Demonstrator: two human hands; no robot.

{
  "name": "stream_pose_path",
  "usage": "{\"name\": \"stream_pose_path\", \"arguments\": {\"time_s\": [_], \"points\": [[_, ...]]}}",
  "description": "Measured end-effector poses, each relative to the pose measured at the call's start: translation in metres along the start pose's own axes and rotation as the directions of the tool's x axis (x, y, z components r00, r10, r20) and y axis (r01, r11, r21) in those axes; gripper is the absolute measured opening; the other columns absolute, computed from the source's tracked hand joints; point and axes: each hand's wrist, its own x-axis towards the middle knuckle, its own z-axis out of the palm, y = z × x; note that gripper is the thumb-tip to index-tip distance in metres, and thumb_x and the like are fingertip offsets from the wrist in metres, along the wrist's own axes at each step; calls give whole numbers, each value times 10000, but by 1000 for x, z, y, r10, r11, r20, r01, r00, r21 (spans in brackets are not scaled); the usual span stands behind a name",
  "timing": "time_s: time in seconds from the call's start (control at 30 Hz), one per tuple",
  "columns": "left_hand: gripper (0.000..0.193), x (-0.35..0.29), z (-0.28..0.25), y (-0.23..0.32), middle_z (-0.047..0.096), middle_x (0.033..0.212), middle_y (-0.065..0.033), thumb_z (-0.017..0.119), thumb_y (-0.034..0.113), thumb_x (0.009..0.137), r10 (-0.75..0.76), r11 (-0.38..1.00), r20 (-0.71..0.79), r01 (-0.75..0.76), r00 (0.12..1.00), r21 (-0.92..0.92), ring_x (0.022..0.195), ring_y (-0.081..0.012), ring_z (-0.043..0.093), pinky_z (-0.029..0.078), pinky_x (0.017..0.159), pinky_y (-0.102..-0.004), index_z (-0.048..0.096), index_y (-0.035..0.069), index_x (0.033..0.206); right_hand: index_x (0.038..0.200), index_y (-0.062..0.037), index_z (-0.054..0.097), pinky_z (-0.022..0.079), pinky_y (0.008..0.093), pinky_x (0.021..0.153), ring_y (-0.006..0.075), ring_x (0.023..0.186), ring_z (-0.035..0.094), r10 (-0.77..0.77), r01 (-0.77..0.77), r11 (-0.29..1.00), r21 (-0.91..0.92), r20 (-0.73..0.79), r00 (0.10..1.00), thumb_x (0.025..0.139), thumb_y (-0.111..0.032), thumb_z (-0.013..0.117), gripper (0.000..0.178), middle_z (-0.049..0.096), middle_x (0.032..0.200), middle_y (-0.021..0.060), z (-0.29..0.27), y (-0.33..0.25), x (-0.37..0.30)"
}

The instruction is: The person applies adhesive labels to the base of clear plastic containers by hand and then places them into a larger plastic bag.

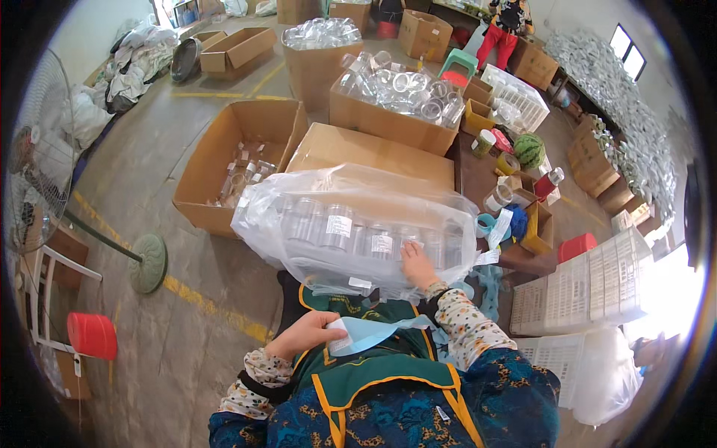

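Note:
A large clear plastic bag (258,213) lies open before me with several clear plastic cylinders (302,220) in rows inside. White printed labels (339,225) sit on some of the cylinders. My right hand (420,266) reaches onto the row, its fingers laid out over a label on one cylinder. Nearer to me, my left hand (305,335) is closed on the end of a light blue label backing strip (373,333). White labels show on the strip at the left fingers. The strip stretches across my green apron (388,388) toward my right wrist.
Behind the bag stand cardboard boxes (388,153), one heaped with clear containers (403,86). A brown side table (478,168) at right holds a watermelon (529,150), tape rolls and a jar. White crates (582,287) stand farther right; a fan (148,263) is at left. A person (510,26) is at the back.

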Motion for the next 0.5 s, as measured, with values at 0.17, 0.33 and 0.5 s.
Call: {"name": "stream_pose_path", "arguments": {"time_s": [0.17,0.33,0.5], "points": [[203,-5,-4,-5,610,819,4,627,164,865,24,998,5,-23,1000,-62,748,-65,529,438,693,-224,633,-29,929,1146,-12,556,381,452,992,373,1241,378,140,-141,990,-16,-39,989,821,-125,483,352,447,1322,160,-2,-17,1],[201,-6,-6,-2,616,827,5,626,160,868,16,997,-11,-16,1000,-69,756,-62,537,441,693,-228,635,-28,939,1227,15,473,376,445,992,369,1240,366,143,-141,990,-23,137,980,717,-272,687,624,434,1309,184,-15,-11,18],[235,-8,-7,-6,623,830,-19,619,196,873,52,996,-28,-50,998,78,781,-90,547,443,692,-248,623,-33,927,1183,18,489,383,428,979,372,1154,414,193,-207,974,91,140,971,701,-291,707,612,470,1233,161,-37,-28,34]]}}
